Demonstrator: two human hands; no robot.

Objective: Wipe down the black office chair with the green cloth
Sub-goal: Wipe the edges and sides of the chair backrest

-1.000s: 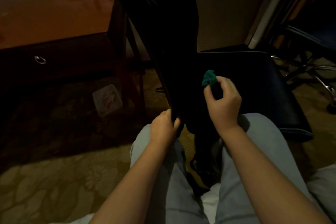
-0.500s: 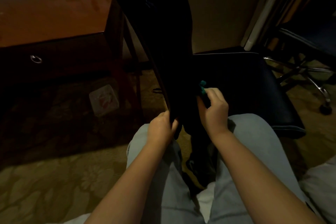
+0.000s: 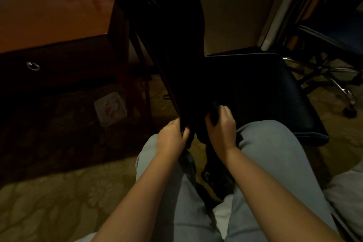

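Note:
The black office chair point(image 3: 261, 92) stands right in front of my knees, its tall backrest rising to the top of the view and its seat to the right. My left hand point(image 3: 172, 137) grips the lower left edge of the backrest. My right hand point(image 3: 221, 125) is closed on the green cloth point(image 3: 215, 105), pressed against the base of the backrest where it meets the seat. Only a small dark green bit of cloth shows above my fingers; the rest is hidden in the hand and in shadow.
A dark wooden desk point(image 3: 59, 21) with a ring-pull drawer stands at the left. A small clear packet point(image 3: 110, 108) lies on the patterned carpet under it. A second chair with a chrome wheeled base point(image 3: 337, 82) is at the right. White bedding point(image 3: 345, 192) is at the lower right.
My right hand has slid down and left along the backrest with the cloth, from mid-height to its base. The cloth is now mostly hidden. My left hand keeps its hold.

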